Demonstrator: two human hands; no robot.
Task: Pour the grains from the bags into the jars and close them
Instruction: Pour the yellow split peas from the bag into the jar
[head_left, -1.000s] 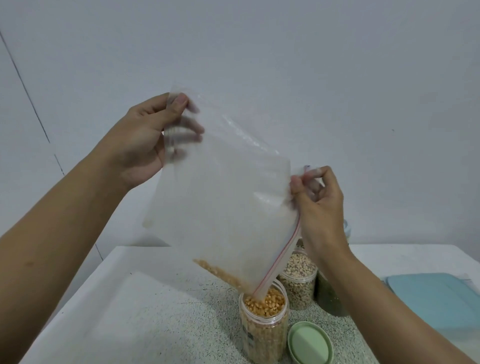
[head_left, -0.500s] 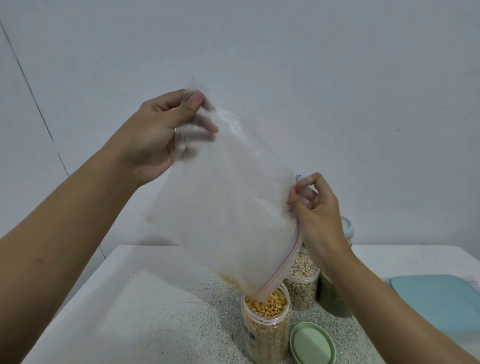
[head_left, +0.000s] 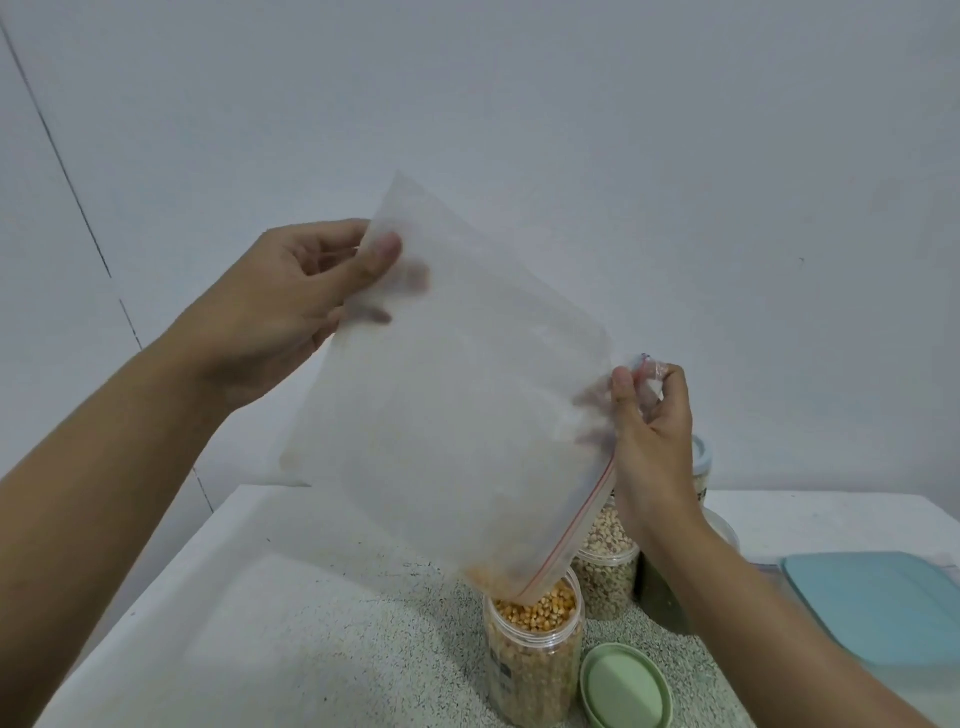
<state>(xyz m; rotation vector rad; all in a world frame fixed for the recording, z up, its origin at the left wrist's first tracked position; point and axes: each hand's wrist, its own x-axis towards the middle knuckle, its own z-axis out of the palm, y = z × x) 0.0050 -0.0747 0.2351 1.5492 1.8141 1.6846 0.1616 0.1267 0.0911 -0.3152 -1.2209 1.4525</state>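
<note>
Bag (head_left: 441, 405), nearly empty, hangs mouth-down over the open corn jar (head_left: 532, 660) on the counter (head_left: 311, 649), its raised corner pinched by left hand (head_left: 291, 306) fingers and its zip edge by the right hand (head_left: 649, 431), so the pour looks about finished and the green lid (head_left: 623, 686) needs fitting next.

On the table (head_left: 291, 639) the front jar (head_left: 532, 670) stands under the bag (head_left: 457, 415), a lid (head_left: 623, 686) just right of it. Two more jars (head_left: 608, 571) stand behind, perhaps a third; a flat container (head_left: 872, 603) lies toward the right edge.
</note>
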